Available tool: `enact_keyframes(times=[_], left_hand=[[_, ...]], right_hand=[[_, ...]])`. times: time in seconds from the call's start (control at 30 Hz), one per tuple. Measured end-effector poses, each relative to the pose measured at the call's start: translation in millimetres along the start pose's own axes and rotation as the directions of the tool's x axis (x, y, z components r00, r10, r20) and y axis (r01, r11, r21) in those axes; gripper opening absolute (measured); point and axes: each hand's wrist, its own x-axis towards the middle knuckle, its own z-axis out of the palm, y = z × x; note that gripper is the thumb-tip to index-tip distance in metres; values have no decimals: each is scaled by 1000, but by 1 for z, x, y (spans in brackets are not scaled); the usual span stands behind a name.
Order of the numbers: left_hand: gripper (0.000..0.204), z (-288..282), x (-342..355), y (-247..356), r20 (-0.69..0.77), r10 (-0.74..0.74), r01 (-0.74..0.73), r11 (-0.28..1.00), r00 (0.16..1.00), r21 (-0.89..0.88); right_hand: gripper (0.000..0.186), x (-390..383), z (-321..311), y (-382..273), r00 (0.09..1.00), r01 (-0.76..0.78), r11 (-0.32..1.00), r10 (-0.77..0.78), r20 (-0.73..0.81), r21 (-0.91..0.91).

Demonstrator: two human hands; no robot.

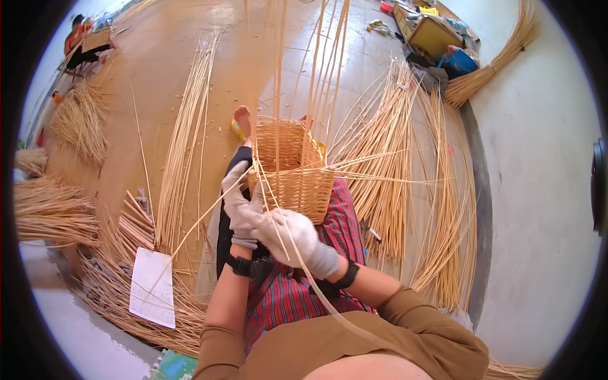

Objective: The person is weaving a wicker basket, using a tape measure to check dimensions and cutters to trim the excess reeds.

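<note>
A partly woven cane basket [308,193] rests on my lap, with long upright stakes [278,82] rising from its rim. Both of my hands wear white gloves and meet at its near left corner. My left hand [235,201] is closed there, its fingertips at a thin cane strand [209,214] that trails down to the left. Across its wrist side lies my right hand [291,237], fingers curled and partly hidden, so what they hold cannot be made out. Another long strand [316,292] passes over the right glove toward my body. Loose ends [386,170] stick out from the basket's right side.
Cane bundles lie on the floor at right [386,209] and left [190,133], with more piles [50,212] at far left. A white printed sheet [152,288] lies on cane. A blue bucket [459,62] stands far right. Another person [81,47] sits far left.
</note>
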Motion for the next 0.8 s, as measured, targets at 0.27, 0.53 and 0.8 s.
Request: enact_keyframes(times=[0.27,0.53,0.8], left_hand=[[42,-10,12,31,210,-257,325,841,943,-431],[39,-4,13,15,241,-272,356,815,932,-457],[38,-16,13,4,187,-76,118,968,979,-223]], right_hand=[[27,50,46,-9,998,-50,992,45,42,113],[23,56,76,4,978,-166,985,170,121,-44],[14,-2,9,7,993,-99,967,113,-45,235]])
